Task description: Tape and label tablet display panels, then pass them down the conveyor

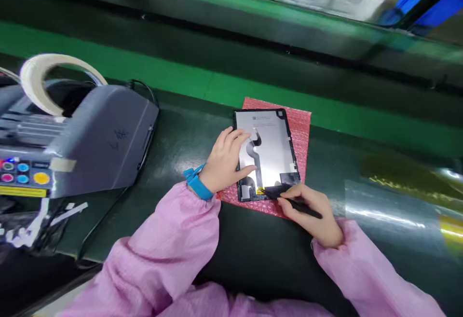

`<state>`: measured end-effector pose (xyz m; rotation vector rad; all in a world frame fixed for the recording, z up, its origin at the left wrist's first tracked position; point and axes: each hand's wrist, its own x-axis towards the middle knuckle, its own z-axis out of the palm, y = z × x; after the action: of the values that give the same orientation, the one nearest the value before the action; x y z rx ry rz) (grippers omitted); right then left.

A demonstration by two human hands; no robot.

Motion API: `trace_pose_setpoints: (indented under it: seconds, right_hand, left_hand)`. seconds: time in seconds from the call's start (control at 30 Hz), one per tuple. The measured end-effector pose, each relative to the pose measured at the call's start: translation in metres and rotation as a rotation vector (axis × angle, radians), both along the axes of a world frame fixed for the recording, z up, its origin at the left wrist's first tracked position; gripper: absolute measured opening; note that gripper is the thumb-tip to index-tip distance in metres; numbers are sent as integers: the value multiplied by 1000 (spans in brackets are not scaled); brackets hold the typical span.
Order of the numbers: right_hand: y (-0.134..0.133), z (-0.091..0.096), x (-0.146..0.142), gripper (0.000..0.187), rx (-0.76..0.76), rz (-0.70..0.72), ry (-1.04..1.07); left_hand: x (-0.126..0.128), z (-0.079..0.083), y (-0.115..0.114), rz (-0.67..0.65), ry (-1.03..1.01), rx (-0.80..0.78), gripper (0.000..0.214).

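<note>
A tablet screen panel (273,148), silver-backed with a black edge, lies face down on a pink bubble-wrap sheet (302,129). A dark flat cable (253,153) winds along its back to a yellow patch (260,190) near the lower edge. My left hand (229,158) rests with fingers spread on the panel's left side; a blue wrist strap is round that wrist. Between the thumb and fingers of my right hand (309,208) are black tweezers (289,197), slanting left. Their tips reach the yellow patch; whether they grip anything is too small to tell.
A grey tape dispenser (104,138) with coloured buttons and a white tape roll (60,61) stands at the left, its cable (108,215) trailing on the dark bench. Tape scraps (29,230) lie near it. Clear film (383,206) and yellowish film (415,177) are at the right.
</note>
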<state>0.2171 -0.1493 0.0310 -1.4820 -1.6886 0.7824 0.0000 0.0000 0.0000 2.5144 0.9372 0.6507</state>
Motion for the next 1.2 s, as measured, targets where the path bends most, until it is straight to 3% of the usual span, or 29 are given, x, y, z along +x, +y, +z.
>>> trace_pose_setpoints:
  seconds: [0.23,0.4,0.53,0.73,0.83,0.97,1.1,1.2]
  right_hand:
    - [1,10,-1,8,198,138,-173]
    - [-3,-1,7,12,233,16,-128]
    - [0,-11,10,24,302,77,-105]
    - [6,-14,8,21,334,-1,-53]
    - [2,-16,12,16,337,-51,-32]
    - [-4,-23,20,11,317,-88,-22]
    - [-7,-30,26,14,269,-111,-44]
    - [-7,-31,27,18,248,-121,-54]
  left_hand:
    - [0,-2,1,6,-29,-17,75]
    - [0,-3,0,8,-48,-6,74]
    - [0,-5,0,3,-79,2,72]
    - [-6,1,3,58,-320,-114,55]
    - [-27,5,-7,134,-553,-349,39]
    - [-81,6,-46,149,-868,-781,28]
    - [-142,14,-92,266,-1018,-726,51]
    - [-171,21,-111,399,-1239,-644,66]
